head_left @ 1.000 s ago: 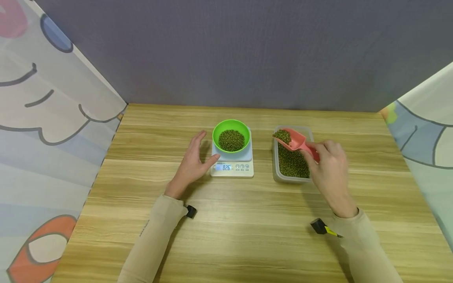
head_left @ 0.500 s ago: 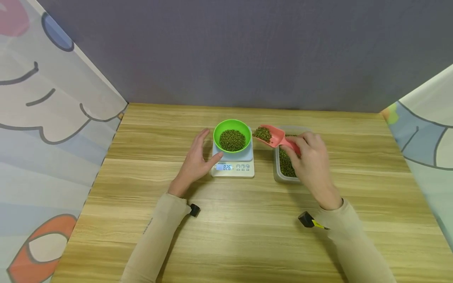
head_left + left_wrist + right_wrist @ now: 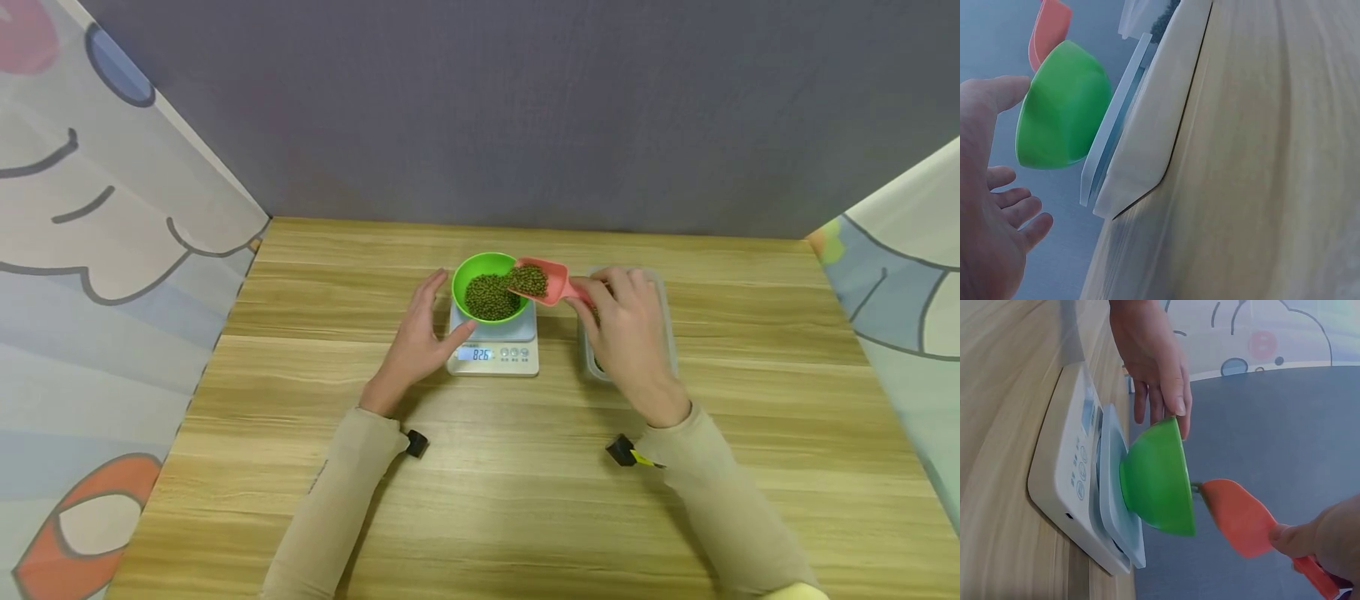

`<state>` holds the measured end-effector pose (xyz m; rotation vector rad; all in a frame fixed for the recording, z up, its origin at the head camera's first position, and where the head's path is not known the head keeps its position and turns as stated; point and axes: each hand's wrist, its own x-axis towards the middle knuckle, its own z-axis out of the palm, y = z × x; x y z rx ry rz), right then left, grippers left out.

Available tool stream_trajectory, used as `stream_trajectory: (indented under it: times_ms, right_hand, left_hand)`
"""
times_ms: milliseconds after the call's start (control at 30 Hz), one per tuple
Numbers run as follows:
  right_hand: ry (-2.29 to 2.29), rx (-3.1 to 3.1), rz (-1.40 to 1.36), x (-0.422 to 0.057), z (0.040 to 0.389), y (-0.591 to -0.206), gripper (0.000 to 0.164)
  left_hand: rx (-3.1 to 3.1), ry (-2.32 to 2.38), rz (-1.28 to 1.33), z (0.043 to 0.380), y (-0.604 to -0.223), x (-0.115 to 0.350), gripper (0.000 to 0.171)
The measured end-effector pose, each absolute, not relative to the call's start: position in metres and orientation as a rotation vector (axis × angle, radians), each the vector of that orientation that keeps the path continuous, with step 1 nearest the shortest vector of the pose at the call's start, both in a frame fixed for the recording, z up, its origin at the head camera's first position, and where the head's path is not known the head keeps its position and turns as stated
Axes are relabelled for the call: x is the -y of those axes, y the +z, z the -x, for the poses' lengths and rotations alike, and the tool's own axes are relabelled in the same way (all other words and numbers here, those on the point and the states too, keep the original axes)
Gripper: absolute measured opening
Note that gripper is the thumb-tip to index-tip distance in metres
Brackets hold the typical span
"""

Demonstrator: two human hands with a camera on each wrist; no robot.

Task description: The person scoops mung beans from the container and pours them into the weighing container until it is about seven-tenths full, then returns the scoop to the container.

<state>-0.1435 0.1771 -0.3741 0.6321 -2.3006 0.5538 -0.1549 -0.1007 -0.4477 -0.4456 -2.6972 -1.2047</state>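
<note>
A green bowl [image 3: 477,266] partly filled with small green beans [image 3: 489,300] stands on a white digital kitchen scale [image 3: 498,358], whose display shows digits reading 826. My right hand [image 3: 628,342] grips the handle of a coral-red scoop [image 3: 557,282], which carries more beans and overlaps the bowl's right rim. In the right wrist view, a few beans show between the scoop's lip [image 3: 1238,515] and the bowl. Beside the bowl's left side, my left hand [image 3: 415,343] is spread, its thumb tip right at the rim in the left wrist view.
A clear plastic container [image 3: 667,333] of beans stands right of the scale, partly hidden under my right hand. Behind the wooden table [image 3: 495,483] rises a dark grey panel [image 3: 525,108]. Cartoon-printed sheets [image 3: 120,333] hang at both sides.
My right hand has carried the loaded scoop left, from over the container to the bowl's right rim. The left hand has barely shifted, and the display digits are the same.
</note>
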Motion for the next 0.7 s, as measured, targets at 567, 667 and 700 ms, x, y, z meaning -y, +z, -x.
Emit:
stream_trajectory:
  times_ms: [567, 667, 700]
  right_hand:
    - [0.455, 2.152, -0.637, -0.161, 0.144, -0.378, 0.018]
    - [0.423, 2.127, -0.625, -0.159, 0.143, -0.379, 0.019]
    - [0.413, 2.117, -0.620, -0.158, 0.143, -0.379, 0.019]
  left_hand:
    - [2.687, -1.212, 0.459, 0.156, -0.446, 0.098, 0.088]
    - [2.682, -1.230, 0.445, 0.157, -0.445, 0.099, 0.089]
    - [2.678, -1.235, 0.444, 0.157, -0.445, 0.099, 0.089]
